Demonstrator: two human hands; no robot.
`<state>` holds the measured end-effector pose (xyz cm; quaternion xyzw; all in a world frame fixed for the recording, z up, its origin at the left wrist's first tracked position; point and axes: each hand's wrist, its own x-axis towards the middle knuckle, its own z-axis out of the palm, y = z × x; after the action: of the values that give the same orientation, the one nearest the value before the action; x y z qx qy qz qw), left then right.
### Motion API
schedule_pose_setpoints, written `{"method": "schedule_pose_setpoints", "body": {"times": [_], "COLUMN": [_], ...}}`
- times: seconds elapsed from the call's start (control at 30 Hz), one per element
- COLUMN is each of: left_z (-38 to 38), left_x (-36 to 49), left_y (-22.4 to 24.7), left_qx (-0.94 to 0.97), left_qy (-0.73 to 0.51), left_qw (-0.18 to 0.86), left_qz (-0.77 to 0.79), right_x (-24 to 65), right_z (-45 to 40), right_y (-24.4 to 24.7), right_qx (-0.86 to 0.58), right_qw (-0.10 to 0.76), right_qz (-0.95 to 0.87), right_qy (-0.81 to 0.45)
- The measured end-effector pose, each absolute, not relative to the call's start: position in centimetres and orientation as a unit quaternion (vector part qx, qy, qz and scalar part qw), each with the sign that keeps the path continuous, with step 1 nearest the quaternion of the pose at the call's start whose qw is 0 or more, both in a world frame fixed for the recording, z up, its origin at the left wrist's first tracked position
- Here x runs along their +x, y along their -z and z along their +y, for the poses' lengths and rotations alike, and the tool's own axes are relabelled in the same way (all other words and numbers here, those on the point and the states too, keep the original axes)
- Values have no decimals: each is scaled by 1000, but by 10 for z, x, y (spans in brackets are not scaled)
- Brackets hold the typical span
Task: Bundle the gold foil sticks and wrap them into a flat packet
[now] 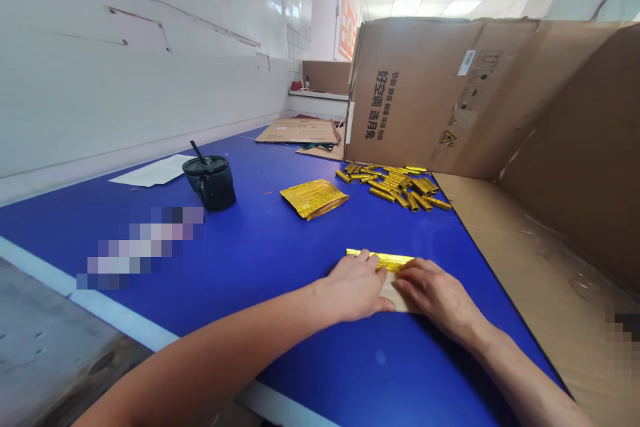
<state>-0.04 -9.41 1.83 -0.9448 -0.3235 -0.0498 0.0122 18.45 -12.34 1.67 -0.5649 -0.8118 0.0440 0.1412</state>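
Note:
A sheet of gold foil paper (391,261) lies on the blue tabletop, its far edge folded over in a shiny gold band and its pale side facing up nearer me. My left hand (357,285) presses on its left part, fingers on the gold band and thumb spread on the pale area. On the right part, my right hand (436,292) has its fingers bent over the fold. Both hands cover much of the sheet. Beyond them lie a stack of flat gold paper (314,199) and a heap of rolled gold paper tubes (395,185).
A dark lidded mug (210,183) with a handle and a stick in it stands at the left, by a white paper (150,171). A large cardboard box (425,93) rises at the back right. Flat cardboard (299,130) lies at the far end. A blurred patch hides something at left.

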Motion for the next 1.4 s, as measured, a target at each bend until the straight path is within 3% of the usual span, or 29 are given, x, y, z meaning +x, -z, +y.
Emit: {"method": "schedule_pose_setpoints", "body": {"times": [0.17,0.3,0.63,1.13,1.4], "left_z": [-81,-79,-77,-67,-64], "left_x": [-14,-17,-16,-12,-9], "left_y": [-28,-33,-32,-20,-10], "left_qx": [-947,-948,-943,-927,-917], "left_qy": [14,-8,26,103,128], "left_qw": [-45,-62,-82,-94,-62], "left_qz": [-317,-312,-321,-349,-372], "right_x": [195,203,201,198,197], "right_z": [-126,-127,-119,-99,-94], "right_y": [-24,-25,-27,-5,0], "right_qx": [-567,-568,-514,-594,-597], "right_qw": [104,84,201,231,166], "right_qz": [-794,-791,-783,-751,-778], "right_qy": [-195,-212,-287,-174,-106]}}
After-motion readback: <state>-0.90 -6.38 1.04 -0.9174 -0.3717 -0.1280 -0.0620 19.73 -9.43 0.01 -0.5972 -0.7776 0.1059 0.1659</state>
